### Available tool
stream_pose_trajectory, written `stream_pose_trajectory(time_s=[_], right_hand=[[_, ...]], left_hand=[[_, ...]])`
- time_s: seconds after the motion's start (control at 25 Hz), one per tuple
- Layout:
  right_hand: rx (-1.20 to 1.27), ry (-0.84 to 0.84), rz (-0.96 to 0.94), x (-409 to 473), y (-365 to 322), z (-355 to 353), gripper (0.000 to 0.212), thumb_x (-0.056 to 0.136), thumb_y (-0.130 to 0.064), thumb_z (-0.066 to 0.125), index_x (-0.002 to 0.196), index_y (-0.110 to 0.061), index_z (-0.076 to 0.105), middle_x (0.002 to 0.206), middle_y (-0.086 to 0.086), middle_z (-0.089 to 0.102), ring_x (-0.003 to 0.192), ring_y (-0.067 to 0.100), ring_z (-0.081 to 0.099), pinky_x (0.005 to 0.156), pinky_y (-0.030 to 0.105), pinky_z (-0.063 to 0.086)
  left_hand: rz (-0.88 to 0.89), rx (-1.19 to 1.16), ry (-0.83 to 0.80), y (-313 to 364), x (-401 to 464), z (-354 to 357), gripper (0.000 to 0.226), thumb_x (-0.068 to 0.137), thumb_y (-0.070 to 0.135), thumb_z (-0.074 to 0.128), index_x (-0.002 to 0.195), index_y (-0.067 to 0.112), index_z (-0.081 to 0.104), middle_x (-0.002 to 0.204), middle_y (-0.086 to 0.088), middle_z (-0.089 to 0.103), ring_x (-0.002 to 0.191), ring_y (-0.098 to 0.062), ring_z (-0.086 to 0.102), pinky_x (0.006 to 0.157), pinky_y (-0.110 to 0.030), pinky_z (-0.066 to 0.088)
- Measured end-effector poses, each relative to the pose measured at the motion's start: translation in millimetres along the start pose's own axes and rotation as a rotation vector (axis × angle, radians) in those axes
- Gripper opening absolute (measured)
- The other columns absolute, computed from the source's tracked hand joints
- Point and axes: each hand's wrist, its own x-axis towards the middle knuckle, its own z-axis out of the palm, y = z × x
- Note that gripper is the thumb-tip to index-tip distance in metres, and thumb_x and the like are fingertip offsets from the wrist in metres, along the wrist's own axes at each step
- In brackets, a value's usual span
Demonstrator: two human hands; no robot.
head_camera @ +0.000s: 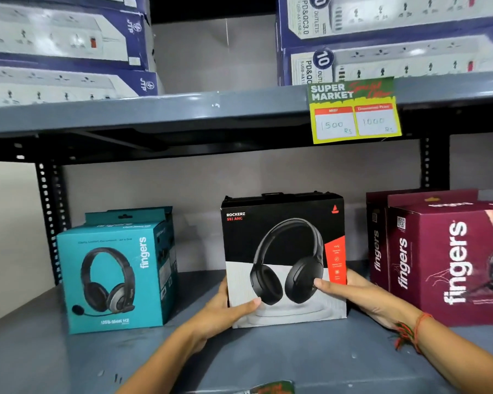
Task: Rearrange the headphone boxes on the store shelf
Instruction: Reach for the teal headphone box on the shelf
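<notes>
A black and white Rockerz headphone box stands upright in the middle of the grey lower shelf. My left hand grips its lower left edge, thumb on the front face. My right hand grips its right side, thumb across the front. A teal Fingers headset box stands to the left, apart from it. Two maroon Fingers boxes stand one behind the other on the right.
The upper shelf carries stacked blue and white power-strip boxes on the left and more power-strip boxes on the right. A yellow price tag hangs from its edge. Black perforated uprights flank the bay.
</notes>
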Motion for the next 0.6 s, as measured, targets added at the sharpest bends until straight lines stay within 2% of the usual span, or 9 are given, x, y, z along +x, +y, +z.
stream_pose_trajectory(time_s=[0.08,0.16,0.2,0.28,0.36,0.44,0.52,0.6], right_hand=[[-0.007,0.092,-0.047,-7.2,-3.2,7.7,0.104,0.066,-0.057,0.087,0.151,-0.024,0.038,0.132,-0.012,0.068,0.117,0.001,0.065,0.091,0.019,0.054],[-0.061,0.352,-0.156,-11.7,-7.7,18.7,0.128,0.055,-0.069,0.084,0.159,-0.035,0.019,0.156,-0.010,0.047,0.141,0.008,0.047,0.115,0.034,0.041],[-0.109,0.491,-0.234,-15.2,-13.6,25.8,0.127,0.058,-0.070,0.083,0.161,-0.038,0.014,0.163,-0.012,0.034,0.149,0.010,0.033,0.122,0.040,0.031],[-0.198,0.651,-0.472,-26.6,-30.3,48.1,0.112,0.070,-0.064,0.076,0.160,-0.037,0.016,0.166,-0.022,0.021,0.154,0.007,0.021,0.125,0.039,0.021],[-0.281,0.646,-0.732,-37.0,-51.0,82.6,0.099,0.075,-0.051,0.069,0.159,-0.033,0.021,0.168,-0.020,0.022,0.156,0.010,0.021,0.125,0.034,0.022],[-0.328,0.527,-0.882,-35.4,-67.0,129.5,0.094,0.078,-0.041,0.071,0.158,-0.031,0.023,0.168,-0.012,0.025,0.156,0.013,0.024,0.125,0.030,0.022],[-0.362,0.382,-0.868,-22.3,-80.1,176.5,0.093,0.080,-0.041,0.073,0.157,-0.033,0.022,0.168,-0.015,0.024,0.155,0.004,0.022,0.124,0.019,0.018],[-0.377,0.233,-0.735,5.3,-93.6,216.4,0.096,0.083,-0.046,0.074,0.156,-0.041,0.013,0.168,-0.025,0.012,0.153,-0.009,0.010,0.121,0.009,0.011]], left_hand=[[0.002,-0.013,0.023,4.8,-11.0,0.1,0.089,0.085,0.037,0.077,0.156,0.030,0.023,0.141,0.014,0.051,0.129,-0.009,0.050,0.101,-0.019,0.041],[0.065,0.000,0.177,8.2,-22.3,-0.1,0.094,0.082,0.041,0.078,0.157,0.029,0.022,0.155,0.006,0.045,0.141,-0.016,0.044,0.116,-0.035,0.038],[0.135,0.030,0.330,9.6,-29.5,-2.5,0.094,0.081,0.044,0.078,0.157,0.029,0.025,0.159,0.003,0.042,0.144,-0.019,0.042,0.118,-0.040,0.037],[0.338,0.111,0.664,10.1,-46.9,-18.2,0.086,0.080,0.054,0.075,0.153,0.032,0.035,0.158,0.005,0.044,0.143,-0.017,0.043,0.116,-0.040,0.039],[0.491,0.203,0.898,10.3,-65.7,-46.6,0.086,0.080,0.058,0.073,0.153,0.031,0.035,0.161,0.007,0.038,0.147,-0.011,0.035,0.118,-0.030,0.030],[0.526,0.301,1.062,0.6,-75.8,-90.0,0.104,0.076,0.059,0.077,0.158,0.025,0.023,0.168,0.005,0.021,0.153,-0.006,0.016,0.121,-0.017,0.010],[0.469,0.353,1.134,-12.1,-83.3,-132.5,0.126,0.065,0.066,0.078,0.161,0.022,0.009,0.170,0.002,0.008,0.155,-0.007,0.004,0.121,-0.017,0.000],[0.360,0.335,1.100,-31.0,-84.9,-171.4,0.148,0.052,0.070,0.084,0.161,0.019,-0.001,0.171,-0.002,0.002,0.157,-0.014,0.001,0.124,-0.030,0.001]])
